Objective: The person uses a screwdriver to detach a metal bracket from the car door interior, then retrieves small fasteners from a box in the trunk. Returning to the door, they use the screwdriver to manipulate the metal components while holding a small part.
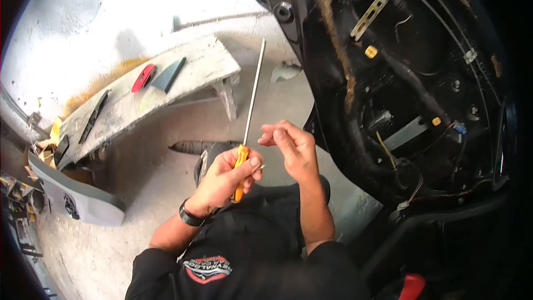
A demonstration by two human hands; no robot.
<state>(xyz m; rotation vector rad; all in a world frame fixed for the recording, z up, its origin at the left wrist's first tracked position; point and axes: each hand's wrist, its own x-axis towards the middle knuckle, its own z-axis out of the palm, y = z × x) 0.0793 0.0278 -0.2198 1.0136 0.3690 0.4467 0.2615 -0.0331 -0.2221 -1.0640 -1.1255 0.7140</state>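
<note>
My left hand (pixel 225 180), with a dark watch on the wrist, is closed round the yellow handle of a long screwdriver (pixel 242 161). Its thin metal shaft points up and slightly right, away from my body. A tiny pale piece (pixel 263 167) shows by the left thumb; I cannot make out what it is. My right hand (pixel 297 153) hovers just right of the handle, fingers loosely bent and apart, with nothing visible in it. To the right stands a black car door (pixel 347 133), its inner metal, wiring and yellow clips (pixel 371 51) exposed.
A worn, paint-spotted bench (pixel 194 69) at the left carries a red part (pixel 144 78), a grey triangular trim piece (pixel 169 75) and a black strip (pixel 94 116). A grey curved panel (pixel 91 203) sits below it. A dark elongated part (pixel 189 147) lies on the floor.
</note>
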